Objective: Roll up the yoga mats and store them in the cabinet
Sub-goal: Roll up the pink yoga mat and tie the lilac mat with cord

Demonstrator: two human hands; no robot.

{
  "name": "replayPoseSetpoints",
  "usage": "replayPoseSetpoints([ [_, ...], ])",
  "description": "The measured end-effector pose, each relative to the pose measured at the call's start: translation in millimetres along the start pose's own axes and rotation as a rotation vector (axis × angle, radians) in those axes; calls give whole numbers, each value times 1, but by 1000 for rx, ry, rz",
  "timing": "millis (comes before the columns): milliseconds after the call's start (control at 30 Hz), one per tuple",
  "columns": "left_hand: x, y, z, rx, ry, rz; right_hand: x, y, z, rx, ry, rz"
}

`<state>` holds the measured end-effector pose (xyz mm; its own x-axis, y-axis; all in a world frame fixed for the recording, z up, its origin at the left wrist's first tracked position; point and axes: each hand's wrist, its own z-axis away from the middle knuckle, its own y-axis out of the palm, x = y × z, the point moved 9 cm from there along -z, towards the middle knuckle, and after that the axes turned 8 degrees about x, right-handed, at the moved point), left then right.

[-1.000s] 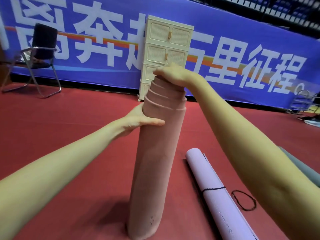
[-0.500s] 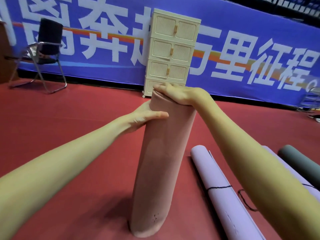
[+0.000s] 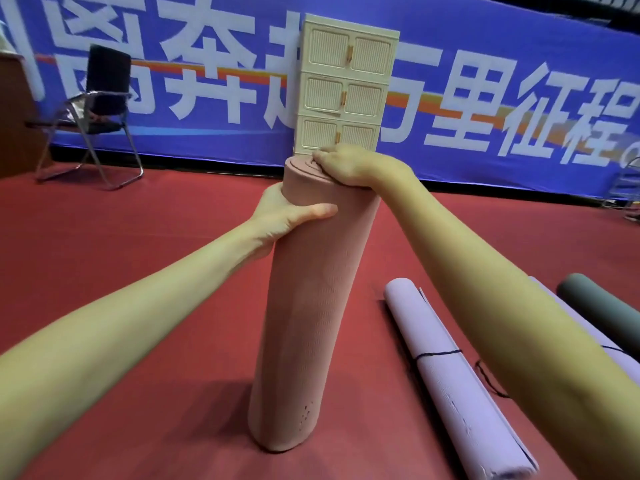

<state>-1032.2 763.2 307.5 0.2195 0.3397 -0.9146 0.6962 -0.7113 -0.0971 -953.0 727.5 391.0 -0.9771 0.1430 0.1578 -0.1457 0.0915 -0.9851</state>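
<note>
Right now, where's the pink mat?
Head view, centre: the pink yoga mat stands rolled on end on the red floor, left hand gripping its side, right hand pressing its top.

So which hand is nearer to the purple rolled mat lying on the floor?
Right. The right hand presses on top of the upright pink mat, on the purple mat's side; the left hand grips the pink mat's far side.

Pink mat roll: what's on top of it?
The right hand presses on the top end of the pink mat roll. Spiral layers show beside the fingers; the part of the end under the palm is hidden.
</note>
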Motion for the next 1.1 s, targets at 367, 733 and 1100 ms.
replayPoseSetpoints([
  [367,42,-23,-1,115,-248,161,-19,38,-8,92,-92,-277],
  [733,61,-30,11,-192,-272,282,-13,2,60,-584,48,-374],
  [1100,37,-15,27,-132,-135,98,-7,32,117,-672,-458,-150],
])
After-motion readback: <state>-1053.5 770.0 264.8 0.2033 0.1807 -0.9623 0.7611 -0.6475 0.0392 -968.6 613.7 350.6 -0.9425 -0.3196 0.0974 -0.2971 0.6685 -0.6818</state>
